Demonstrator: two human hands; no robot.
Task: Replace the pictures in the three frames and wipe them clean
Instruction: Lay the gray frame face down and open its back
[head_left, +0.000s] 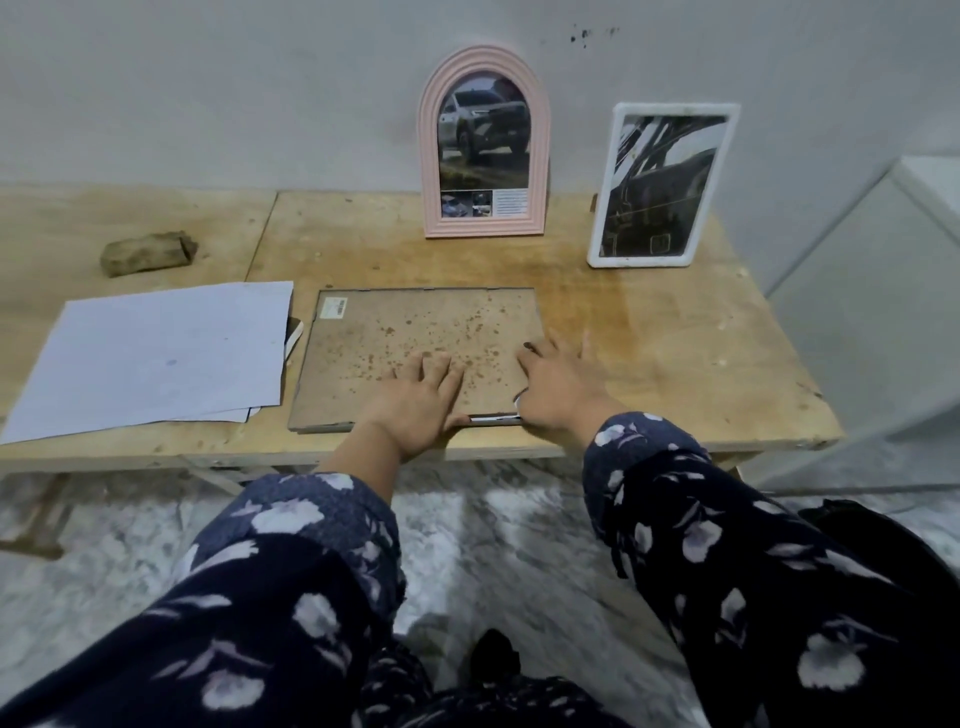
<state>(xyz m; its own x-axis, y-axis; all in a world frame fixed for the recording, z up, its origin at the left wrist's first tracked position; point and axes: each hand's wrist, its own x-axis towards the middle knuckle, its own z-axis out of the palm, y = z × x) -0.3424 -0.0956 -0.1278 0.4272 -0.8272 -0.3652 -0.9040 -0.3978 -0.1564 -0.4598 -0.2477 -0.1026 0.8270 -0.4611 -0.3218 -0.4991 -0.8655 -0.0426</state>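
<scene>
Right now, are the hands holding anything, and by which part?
Nothing is gripped. Left hand lies flat on the face-down frame's backing board; right hand rests at its near right corner.

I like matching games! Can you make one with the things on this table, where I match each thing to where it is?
Things:
1. pink arched frame
2. white frame
3. face-down frame
4. white paper sheets

Places:
A. lying flat at the left of the table
B. lying flat under both hands
C. standing against the wall, nearest the right end
D. standing against the wall, near the middle

Pairs: 1-D, 2-C, 3-B, 4-A. The left hand and right hand rest on the face-down frame's spotted back.
</scene>
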